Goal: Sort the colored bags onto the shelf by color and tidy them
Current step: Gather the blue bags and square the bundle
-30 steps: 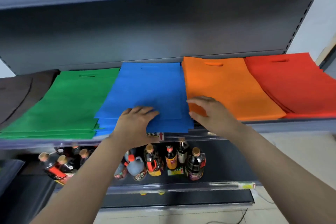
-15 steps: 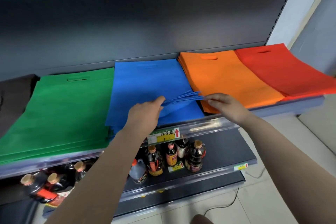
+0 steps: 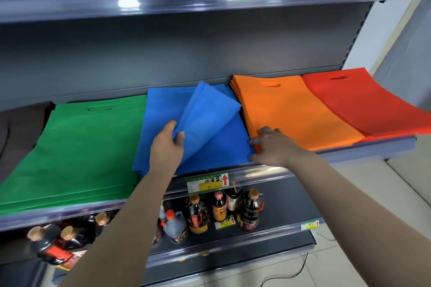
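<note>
Head view: a grey shelf (image 3: 349, 150) is seen with flat bags laid in stacks side by side. From left to right, a dark brown stack (image 3: 21, 128), a green stack (image 3: 81, 151), a blue stack (image 3: 161, 109), an orange stack (image 3: 291, 112) and a red stack (image 3: 363, 100) are placed. The top blue bag (image 3: 210, 109) is lifted and tilted up over the blue stack; its near left corner is pinched by the left hand (image 3: 166, 144), with the thumb curled over the edge of the fabric. The right hand (image 3: 270, 144) is laid on the border between the blue and the orange stack, near the front edge; its fingers are spread and relaxed, and nothing is gripped by them. A price label (image 3: 207, 183) is fixed on the shelf edge. On the lower shelf, dark sauce bottles (image 3: 219, 207) are standing.
</note>
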The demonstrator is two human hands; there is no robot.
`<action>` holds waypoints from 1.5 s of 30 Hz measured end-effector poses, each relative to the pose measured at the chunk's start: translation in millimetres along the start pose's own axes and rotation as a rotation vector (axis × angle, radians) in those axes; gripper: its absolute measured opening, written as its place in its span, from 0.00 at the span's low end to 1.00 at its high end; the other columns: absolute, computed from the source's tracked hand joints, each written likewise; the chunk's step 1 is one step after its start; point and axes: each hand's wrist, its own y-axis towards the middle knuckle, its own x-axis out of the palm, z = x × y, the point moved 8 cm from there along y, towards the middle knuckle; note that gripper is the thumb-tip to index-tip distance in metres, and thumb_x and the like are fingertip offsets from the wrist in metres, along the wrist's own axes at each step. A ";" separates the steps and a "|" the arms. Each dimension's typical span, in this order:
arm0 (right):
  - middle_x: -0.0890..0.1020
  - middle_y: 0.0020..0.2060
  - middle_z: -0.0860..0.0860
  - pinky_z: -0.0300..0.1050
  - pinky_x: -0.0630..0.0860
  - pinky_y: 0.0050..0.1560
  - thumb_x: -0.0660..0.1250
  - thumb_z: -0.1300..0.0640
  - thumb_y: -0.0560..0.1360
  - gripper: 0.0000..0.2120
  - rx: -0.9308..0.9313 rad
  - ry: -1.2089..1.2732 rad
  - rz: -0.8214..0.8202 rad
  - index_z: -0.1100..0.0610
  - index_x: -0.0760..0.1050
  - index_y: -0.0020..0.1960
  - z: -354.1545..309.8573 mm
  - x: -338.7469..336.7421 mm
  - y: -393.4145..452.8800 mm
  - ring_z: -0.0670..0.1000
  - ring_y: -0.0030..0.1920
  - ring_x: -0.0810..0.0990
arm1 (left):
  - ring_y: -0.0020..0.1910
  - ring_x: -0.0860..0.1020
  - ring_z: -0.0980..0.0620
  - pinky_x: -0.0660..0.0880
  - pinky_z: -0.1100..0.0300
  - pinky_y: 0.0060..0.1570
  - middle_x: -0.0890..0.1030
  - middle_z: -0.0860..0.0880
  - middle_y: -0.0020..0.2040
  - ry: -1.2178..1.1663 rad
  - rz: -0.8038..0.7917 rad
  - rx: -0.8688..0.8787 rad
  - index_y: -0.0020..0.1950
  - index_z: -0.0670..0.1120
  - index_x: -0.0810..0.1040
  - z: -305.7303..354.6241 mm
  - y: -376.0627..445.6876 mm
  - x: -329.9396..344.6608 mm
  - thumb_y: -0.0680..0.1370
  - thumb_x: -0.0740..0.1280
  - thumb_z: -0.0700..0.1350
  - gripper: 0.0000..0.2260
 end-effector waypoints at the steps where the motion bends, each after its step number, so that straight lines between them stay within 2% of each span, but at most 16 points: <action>1: 0.58 0.73 0.51 0.53 0.67 0.65 0.61 0.40 0.76 0.28 -0.005 -0.030 -0.009 0.45 0.62 0.74 -1.0 -0.4 1.2 0.60 0.71 0.57 | 0.51 0.76 0.38 0.69 0.51 0.44 0.79 0.39 0.55 -0.068 0.038 -0.034 0.63 0.38 0.72 -4.5 0.8 -3.5 0.80 0.60 0.41 0.13; 5: 0.53 0.76 0.51 0.54 0.64 0.69 0.63 0.35 0.72 0.36 -0.048 -0.116 -0.093 0.45 0.58 0.75 -1.1 -4.2 8.8 0.63 0.72 0.55 | 0.43 0.76 0.41 0.72 0.53 0.40 0.78 0.46 0.45 -0.320 0.141 -0.144 0.52 0.44 0.73 -15.2 -3.4 -14.1 0.80 0.60 0.39 0.03; 7: 0.52 0.76 0.51 0.55 0.63 0.69 0.64 0.33 0.70 0.39 -0.062 -0.163 -0.129 0.44 0.56 0.76 1.1 -6.9 12.1 0.62 0.73 0.54 | 0.42 0.74 0.44 0.70 0.56 0.38 0.77 0.47 0.44 -0.355 0.170 -0.162 0.51 0.46 0.72 -15.4 -5.8 -16.8 0.80 0.60 0.39 0.03; 10: 0.56 0.75 0.50 0.54 0.67 0.66 0.64 0.32 0.69 0.39 -0.087 -0.261 -0.137 0.43 0.56 0.75 0.0 -8.4 17.0 0.60 0.72 0.58 | 0.43 0.73 0.47 0.69 0.58 0.42 0.75 0.51 0.42 -0.370 0.180 -0.184 0.51 0.46 0.71 -14.9 -6.3 -16.9 0.80 0.60 0.39 0.03; 13: 0.57 0.74 0.49 0.52 0.67 0.62 0.62 0.31 0.70 0.37 -0.107 -0.287 -0.121 0.42 0.58 0.75 0.6 -9.9 20.2 0.59 0.71 0.61 | 0.41 0.73 0.48 0.68 0.58 0.35 0.76 0.49 0.45 -0.286 0.136 -0.125 0.55 0.43 0.72 -10.9 -4.5 -11.9 0.81 0.59 0.40 0.05; 16: 0.59 0.72 0.49 0.51 0.69 0.62 0.63 0.33 0.71 0.35 -0.135 -0.231 -0.105 0.42 0.60 0.74 5.0 -12.0 23.2 0.57 0.70 0.63 | 0.41 0.74 0.46 0.69 0.56 0.37 0.77 0.46 0.46 -0.220 0.105 -0.060 0.58 0.40 0.73 -7.5 -2.8 -8.6 0.80 0.60 0.40 0.08; 20: 0.56 0.72 0.51 0.52 0.72 0.61 0.68 0.35 0.69 0.41 -0.158 -0.250 -0.123 0.45 0.55 0.76 3.8 -6.5 29.6 0.56 0.69 0.66 | 0.43 0.73 0.46 0.66 0.58 0.38 0.76 0.47 0.47 -0.153 0.091 -0.074 0.60 0.40 0.72 -11.6 0.9 -6.7 0.81 0.59 0.40 0.10; 23: 0.57 0.72 0.50 0.51 0.73 0.58 0.68 0.34 0.67 0.43 -0.143 -0.262 -0.099 0.45 0.55 0.76 3.0 -6.5 35.4 0.55 0.68 0.67 | 0.46 0.75 0.41 0.67 0.55 0.39 0.78 0.44 0.49 -0.041 0.066 -0.023 0.62 0.40 0.71 -6.9 1.6 -2.3 0.81 0.59 0.42 0.11; 27: 0.60 0.71 0.51 0.49 0.74 0.54 0.67 0.32 0.68 0.40 -0.115 -0.223 -0.027 0.45 0.58 0.75 1.2 -7.2 38.4 0.55 0.67 0.69 | 0.39 0.75 0.41 0.64 0.55 0.34 0.76 0.46 0.41 0.168 0.021 0.097 0.64 0.42 0.69 8.0 -5.0 6.8 0.82 0.57 0.44 0.12; 29: 0.63 0.69 0.50 0.48 0.74 0.47 0.65 0.32 0.68 0.39 -0.089 -0.203 0.032 0.46 0.61 0.73 -1.5 -8.8 38.5 0.55 0.64 0.71 | 0.34 0.73 0.42 0.64 0.56 0.32 0.75 0.47 0.36 0.252 0.001 0.152 0.64 0.43 0.69 14.2 -8.5 10.5 0.82 0.57 0.46 0.13; 31: 0.67 0.64 0.51 0.45 0.72 0.40 0.63 0.31 0.69 0.36 -0.060 -0.180 0.113 0.48 0.66 0.70 -5.5 -11.4 38.5 0.55 0.58 0.75 | 0.33 0.75 0.42 0.65 0.57 0.32 0.74 0.47 0.34 0.359 -0.025 0.217 0.66 0.44 0.69 21.5 -12.3 14.5 0.81 0.58 0.49 0.15; 33: 0.70 0.60 0.51 0.43 0.71 0.37 0.62 0.30 0.69 0.34 -0.017 -0.149 0.180 0.51 0.71 0.66 -8.3 -12.6 39.5 0.54 0.53 0.77 | 0.37 0.78 0.42 0.66 0.57 0.35 0.75 0.48 0.37 0.447 -0.073 0.273 0.67 0.46 0.69 30.9 -17.3 17.9 0.80 0.59 0.54 0.18; 37: 0.73 0.56 0.51 0.40 0.65 0.28 0.61 0.29 0.69 0.33 0.040 -0.064 0.285 0.54 0.74 0.61 -8.4 -16.3 42.1 0.53 0.48 0.78 | 0.49 0.80 0.47 0.73 0.56 0.44 0.80 0.51 0.53 0.517 -0.155 0.283 0.69 0.51 0.67 37.5 -24.0 22.2 0.72 0.67 0.63 0.29; 39: 0.73 0.56 0.51 0.41 0.66 0.29 0.61 0.29 0.69 0.33 0.041 -0.015 0.308 0.54 0.74 0.61 -7.0 -16.9 42.9 0.53 0.47 0.78 | 0.50 0.79 0.46 0.73 0.56 0.45 0.81 0.49 0.54 0.562 -0.137 0.298 0.69 0.50 0.68 36.5 -25.9 25.6 0.73 0.69 0.58 0.28; 41: 0.72 0.57 0.51 0.42 0.70 0.33 0.60 0.29 0.69 0.34 0.044 0.041 0.303 0.53 0.73 0.63 -3.8 -16.2 42.3 0.53 0.49 0.78 | 0.49 0.79 0.43 0.72 0.56 0.44 0.82 0.46 0.51 0.560 -0.097 0.276 0.67 0.48 0.70 34.4 -24.6 24.9 0.75 0.69 0.52 0.22; 45: 0.69 0.63 0.51 0.46 0.75 0.46 0.62 0.29 0.68 0.37 0.013 0.190 0.236 0.51 0.69 0.69 5.4 -15.9 40.2 0.54 0.59 0.75 | 0.51 0.78 0.40 0.71 0.53 0.47 0.81 0.42 0.48 0.301 0.042 0.090 0.65 0.43 0.73 26.7 -13.2 1.7 0.75 0.70 0.45 0.20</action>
